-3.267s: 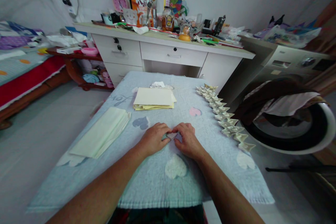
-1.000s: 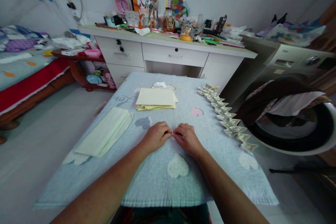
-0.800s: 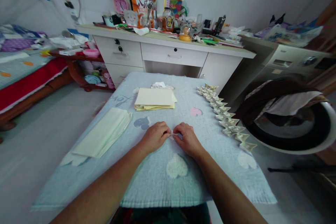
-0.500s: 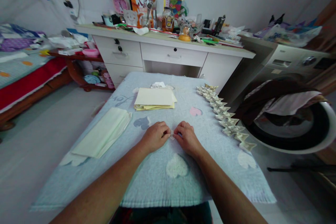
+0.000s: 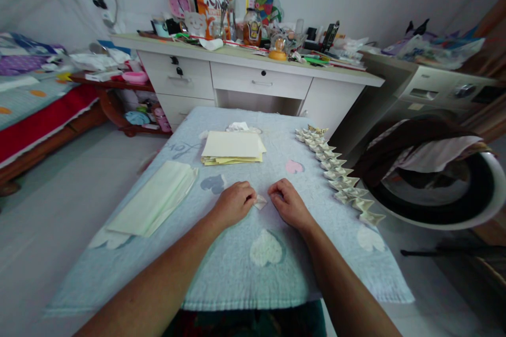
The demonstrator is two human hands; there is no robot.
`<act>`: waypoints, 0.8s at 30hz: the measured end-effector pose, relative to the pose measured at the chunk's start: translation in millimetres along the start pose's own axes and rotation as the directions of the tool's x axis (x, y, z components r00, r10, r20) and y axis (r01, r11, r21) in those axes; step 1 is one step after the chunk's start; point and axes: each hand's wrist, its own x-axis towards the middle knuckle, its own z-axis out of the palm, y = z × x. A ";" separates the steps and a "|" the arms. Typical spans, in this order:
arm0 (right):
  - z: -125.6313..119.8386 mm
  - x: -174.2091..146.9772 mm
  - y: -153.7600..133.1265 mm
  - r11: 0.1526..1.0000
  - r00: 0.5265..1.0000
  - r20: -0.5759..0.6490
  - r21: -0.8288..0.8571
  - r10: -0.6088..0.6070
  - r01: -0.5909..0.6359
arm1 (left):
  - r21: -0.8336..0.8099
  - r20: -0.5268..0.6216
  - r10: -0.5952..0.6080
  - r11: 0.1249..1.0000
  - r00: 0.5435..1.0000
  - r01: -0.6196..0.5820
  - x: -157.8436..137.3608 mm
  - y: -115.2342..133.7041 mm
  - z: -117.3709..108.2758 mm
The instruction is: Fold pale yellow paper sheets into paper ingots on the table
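Just left of centre on the cloth-covered table, my left hand (image 5: 236,202) pinches a small folded piece of paper (image 5: 260,201). The paper's pale pointed end sticks out to the right of the fingertips; the rest is hidden under them. My right hand (image 5: 290,204) is a short gap to the right of the paper, fingers loosely curled and thumb apart, with nothing seen in it. Beyond the hands lies a stack of cream and yellow paper sheets (image 5: 232,145). A pale green stack of paper (image 5: 155,200) rests to the left.
A row of folded paper pieces with pointed ends (image 5: 339,174) runs along the table's right side. Crumpled white tissue (image 5: 237,126) lies behind the sheets. A cluttered white desk (image 5: 261,81) stands beyond, and a washing machine with an open door (image 5: 490,189) is at right.
My right hand has let go of the folded paper and moved slightly right, away from it. My left hand stays on the paper, more of which now shows.
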 end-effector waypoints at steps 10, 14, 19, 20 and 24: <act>9.4 -3.2 -3.2 0.969 0.997 0.077 -0.248 0.014 0.005 | -0.015 0.017 -0.023 1.000 1.000 0.023 1.2 1.0 0.3; 10.2 -2.0 -4.0 0.953 0.995 0.096 -0.303 0.027 0.003 | -0.021 0.016 -0.022 1.000 1.000 0.022 0.8 0.8 1.1; 12.3 1.6 -8.3 0.919 0.990 0.125 -0.394 0.062 -0.008 | 0.009 0.016 -0.040 0.999 0.999 0.040 1.2 1.5 1.8; 12.8 2.5 -9.4 0.913 0.989 0.132 -0.408 0.068 -0.009 | 0.019 0.016 -0.045 0.999 0.999 0.045 1.5 1.9 1.9; 13.8 4.6 -11.6 0.899 0.985 0.145 -0.438 0.089 -0.017 | 0.046 0.006 -0.059 0.997 0.998 0.059 2.1 3.3 2.4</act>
